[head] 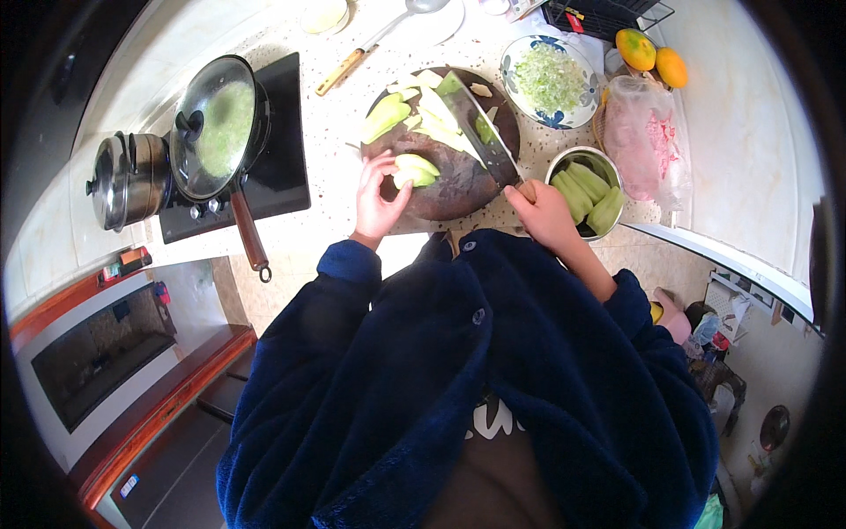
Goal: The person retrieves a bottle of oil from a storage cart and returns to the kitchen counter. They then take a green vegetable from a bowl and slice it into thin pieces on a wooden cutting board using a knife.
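Note:
A round, dark wooden chopping board [449, 188] lies on the speckled counter before me. At its near left edge, my left hand [380, 198] grips a pale green vegetable piece [418, 170] between thumb and fingers. My right hand [538, 206] is closed around the handle of a cleaver [477, 122]. Its broad blade slants up and left across the board's right side, beside pale green slices [439, 122]. More cut vegetable pieces [384, 118] rest at the board's far left. A metal bowl [618, 173] with peeled green vegetables [585, 188] stands by my right hand.
On the left, a black cooktop [284, 132] carries a glass-lidded pan [221, 132] and a lidded steel pot [135, 178]; the pan's handle [248, 228] juts towards me. A ladle [357, 59], a plate of shredded vegetable [548, 79], mangoes [636, 49] and a plastic bag [641, 139] lie around the board.

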Available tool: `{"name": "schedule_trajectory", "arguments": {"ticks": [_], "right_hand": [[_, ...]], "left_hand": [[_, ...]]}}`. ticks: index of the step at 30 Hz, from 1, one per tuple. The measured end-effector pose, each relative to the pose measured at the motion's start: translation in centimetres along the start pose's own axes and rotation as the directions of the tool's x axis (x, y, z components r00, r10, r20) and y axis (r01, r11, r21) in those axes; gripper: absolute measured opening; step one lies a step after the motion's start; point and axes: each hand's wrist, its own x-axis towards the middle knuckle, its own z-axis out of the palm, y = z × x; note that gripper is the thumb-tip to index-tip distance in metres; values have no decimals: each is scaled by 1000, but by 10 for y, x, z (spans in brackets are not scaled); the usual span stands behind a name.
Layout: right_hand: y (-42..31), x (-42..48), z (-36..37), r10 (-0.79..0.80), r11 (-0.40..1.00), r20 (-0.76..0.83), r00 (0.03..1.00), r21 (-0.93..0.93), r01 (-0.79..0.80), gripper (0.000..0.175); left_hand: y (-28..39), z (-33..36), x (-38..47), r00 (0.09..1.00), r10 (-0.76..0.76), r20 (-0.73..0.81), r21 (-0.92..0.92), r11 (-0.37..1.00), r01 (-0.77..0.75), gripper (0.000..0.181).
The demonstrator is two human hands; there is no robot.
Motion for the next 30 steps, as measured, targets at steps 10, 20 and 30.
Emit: {"name": "schedule_trajectory", "arguments": {"ticks": [10,20,30], "right_hand": [[-7,12,21,-172,877,165,971,-423,228,37],[-10,-11,9,-159,710,262,952,-640,294,39],[-1,-4,11,-219,707,276,936,-617,347,39]], "left_hand": [[5,3,-16,981,127,145,140,979,-147,28],[6,44,-36,982,167,84,208,961,-181,30],[-1,54,-40,991,121,52,225,966,-130,22]]}}
